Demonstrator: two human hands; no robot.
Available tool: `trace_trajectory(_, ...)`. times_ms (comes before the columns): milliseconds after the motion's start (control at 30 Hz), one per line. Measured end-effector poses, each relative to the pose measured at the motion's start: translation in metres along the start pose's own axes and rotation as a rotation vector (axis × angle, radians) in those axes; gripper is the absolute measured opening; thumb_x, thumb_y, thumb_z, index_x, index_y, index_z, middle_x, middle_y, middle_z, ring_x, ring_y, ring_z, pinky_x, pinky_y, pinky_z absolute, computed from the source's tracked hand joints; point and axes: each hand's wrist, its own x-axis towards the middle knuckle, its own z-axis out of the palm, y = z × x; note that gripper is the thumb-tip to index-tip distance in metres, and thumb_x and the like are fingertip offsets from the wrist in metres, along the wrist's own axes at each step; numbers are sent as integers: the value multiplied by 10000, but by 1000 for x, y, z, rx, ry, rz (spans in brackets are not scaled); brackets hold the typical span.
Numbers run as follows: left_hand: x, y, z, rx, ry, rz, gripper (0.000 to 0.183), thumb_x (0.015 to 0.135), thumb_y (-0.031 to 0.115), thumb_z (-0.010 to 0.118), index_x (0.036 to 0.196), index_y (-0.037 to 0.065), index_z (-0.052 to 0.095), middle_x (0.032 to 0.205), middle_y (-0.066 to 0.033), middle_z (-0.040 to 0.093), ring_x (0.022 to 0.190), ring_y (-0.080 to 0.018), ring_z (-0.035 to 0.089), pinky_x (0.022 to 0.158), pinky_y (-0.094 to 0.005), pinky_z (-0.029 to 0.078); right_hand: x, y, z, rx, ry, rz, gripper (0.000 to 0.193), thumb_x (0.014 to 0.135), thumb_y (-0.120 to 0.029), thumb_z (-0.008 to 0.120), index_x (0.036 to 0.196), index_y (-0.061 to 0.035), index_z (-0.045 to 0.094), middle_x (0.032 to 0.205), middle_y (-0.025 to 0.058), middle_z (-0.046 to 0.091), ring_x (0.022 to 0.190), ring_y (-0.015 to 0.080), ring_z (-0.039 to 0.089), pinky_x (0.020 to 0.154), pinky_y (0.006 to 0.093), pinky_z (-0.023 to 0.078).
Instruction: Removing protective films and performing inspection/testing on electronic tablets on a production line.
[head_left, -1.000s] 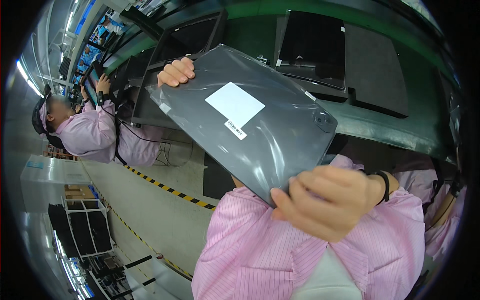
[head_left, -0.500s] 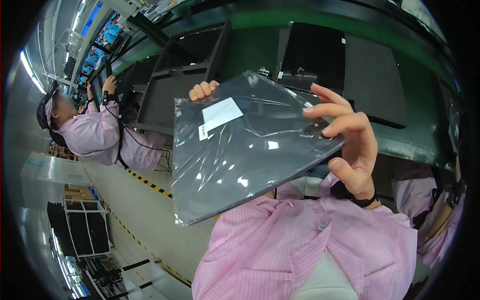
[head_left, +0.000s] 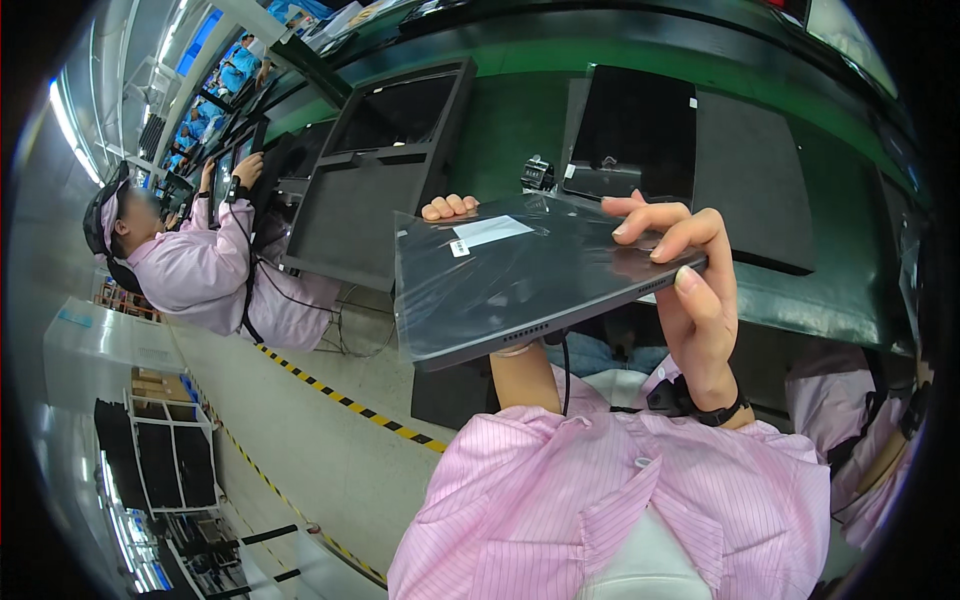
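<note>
Between my two hands is a dark grey tablet [head_left: 530, 275] covered in clear plastic film. Its back faces up, bearing a white label [head_left: 491, 232], and its speaker-slotted edge is turned toward me. My left hand [head_left: 450, 207] grips the far left side; only its fingertips show over the rim, the rest being behind the tablet. At the right corner my right hand [head_left: 695, 270] pinches the tablet, thumb on the near edge and fingers over the back.
Ahead on the green bench lie a black foam tray [head_left: 360, 210], a black flat panel [head_left: 640, 130], a dark grey sheet [head_left: 750, 170] and a small black wristwatch-like object [head_left: 538, 173]. A co-worker in pink [head_left: 200, 240] works at left. Another pink sleeve [head_left: 830, 400] shows at right.
The tablet has tilted flatter, bringing its slotted near edge into sight, and its left side has shifted right. My left forearm now shows beneath it. Both hands keep their grip.
</note>
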Motion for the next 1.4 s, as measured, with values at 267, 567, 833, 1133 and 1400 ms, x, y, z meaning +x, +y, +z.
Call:
trace_trajectory(267,-8,-3,42,85,536,29,110,922,171,432,845,99,464,750,2,373,695,-136,343,741,-299,331,3,2,5,139,-19,67,310,828,-254,451,1034,-23,475,1125,198,549,1216,326,422,1094,486,131)
trace_trajectory(567,-31,-5,16,300,297,-432,345,900,309,450,1018,17,593,1053,-131,603,957,-299,579,831,-415,466,13,36,-46,-309,366,-139,111,802,-108,694,822,-12,642,827,33,670,771,60,597,659,227,485)
trace_trajectory(833,-58,79,117,866,-167,-800,382,920,229,515,1202,-18,447,1168,-238,515,995,-250,562,879,-318,452,47,-14,-71,-205,290,535,298,895,-335,571,776,-71,644,532,-93,465,434,-14,357,397,184,253)
trace_trajectory(1133,-74,45,127,853,194,-410,275,819,78,506,1029,-87,572,893,-135,643,731,-146,597,676,-244,456,46,-8,-78,-129,258,583,309,896,-343,572,748,-80,634,604,-70,530,503,-7,430,453,168,311)
trace_trajectory(1400,-40,36,96,1044,-147,-918,404,964,269,460,1236,-28,493,1108,-100,591,1034,-154,548,861,-276,424,36,-2,-107,-3,464,625,208,890,-235,599,934,-33,622,865,-15,622,761,53,567,670,211,443)
